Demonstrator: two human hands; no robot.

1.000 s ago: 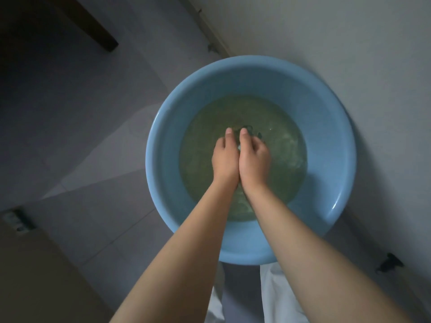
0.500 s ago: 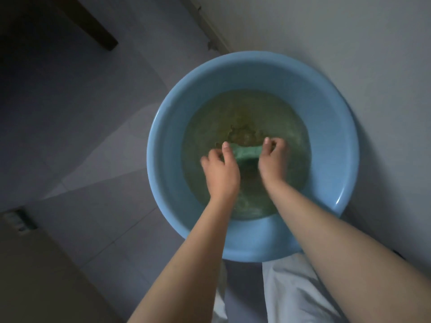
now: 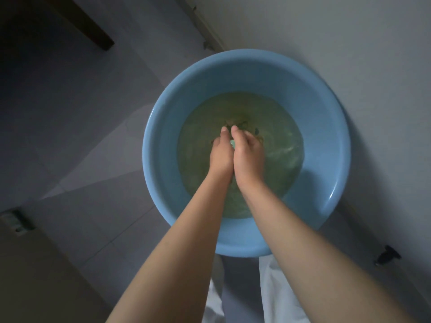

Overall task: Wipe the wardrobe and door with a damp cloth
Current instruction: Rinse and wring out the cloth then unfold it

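Observation:
A round blue basin (image 3: 321, 113) stands on the floor, holding murky greenish water (image 3: 205, 127). My left hand (image 3: 220, 153) and my right hand (image 3: 248, 152) are pressed side by side in the water at the basin's middle. Between them they grip a green cloth (image 3: 232, 143); only a small patch of it shows between the thumbs, the rest is hidden under my hands. Both sets of fingers are curled downward around the cloth.
The basin stands close to a pale wall (image 3: 349, 43) on the right. Grey floor tiles (image 3: 81, 136) spread to the left. A dark wooden furniture leg (image 3: 88, 29) stands at the upper left. A small black object (image 3: 386, 254) lies at the wall's foot on the right.
Half a second ago my hands were apart with the green cloth stretched between them; now they have come together again and bunch the cloth in the water.

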